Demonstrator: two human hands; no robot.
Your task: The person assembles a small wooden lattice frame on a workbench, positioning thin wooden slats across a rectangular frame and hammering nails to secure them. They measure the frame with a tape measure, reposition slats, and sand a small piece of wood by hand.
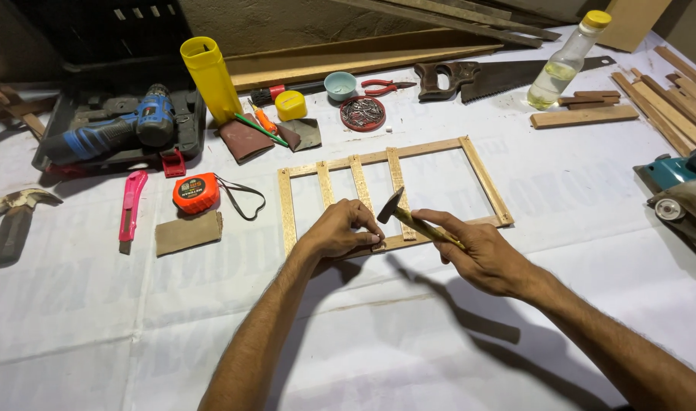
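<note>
Nailing step: left hand [339,230] pinches a nail on the wooden slat frame [486,181]; right hand [488,255] grasps small hammer [399,211], raised; next needs a light, square tap.

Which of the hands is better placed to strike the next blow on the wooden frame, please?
Right, probably: the right hand grips the small hammer raised over the wooden frame, while the left hand pinches at the joint.

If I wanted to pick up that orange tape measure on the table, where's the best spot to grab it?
Probably grip the tape measure across its rounded orange case, coming straight down from above. It lies flat on the white cloth with bare space around it. Its black wrist strap loops out to the right, so approach from the left or top to avoid snagging it.
</note>
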